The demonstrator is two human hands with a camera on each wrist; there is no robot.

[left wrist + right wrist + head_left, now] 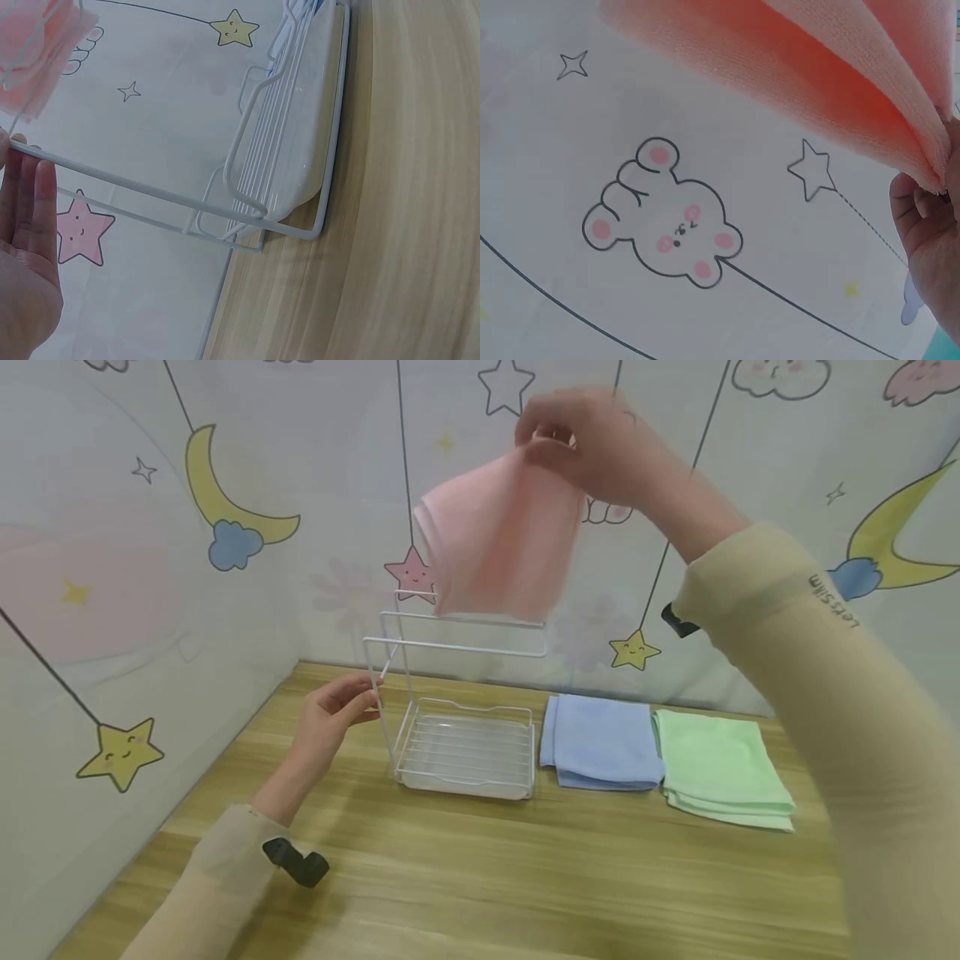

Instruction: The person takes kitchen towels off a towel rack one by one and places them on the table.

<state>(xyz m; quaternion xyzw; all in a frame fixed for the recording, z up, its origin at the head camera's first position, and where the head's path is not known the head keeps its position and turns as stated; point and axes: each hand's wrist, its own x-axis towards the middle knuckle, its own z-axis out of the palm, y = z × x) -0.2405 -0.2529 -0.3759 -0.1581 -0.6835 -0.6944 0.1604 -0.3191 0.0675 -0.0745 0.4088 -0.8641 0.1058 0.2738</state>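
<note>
High above the table, my right hand [600, 443] pinches a folded pink towel [510, 535] by its upper edge. The towel hangs down in front of the top bars of a white wire rack [465, 650]. In the right wrist view, the pink towel [840, 82] spreads into layers from the fingers. My left hand [333, 714] holds the rack's left upright between thumb and fingers. In the left wrist view, the fingers of the left hand [34, 225] lie against the white upright [150, 186]. A shallow white tray [465, 787] sits at the base of the rack.
Right of the rack, a folded blue towel [603, 743] lies on the wooden table [540, 877]. Beside it is a folded green towel [720, 764]. A wall covering [315, 602] with moons, stars and clouds stands behind and to the left.
</note>
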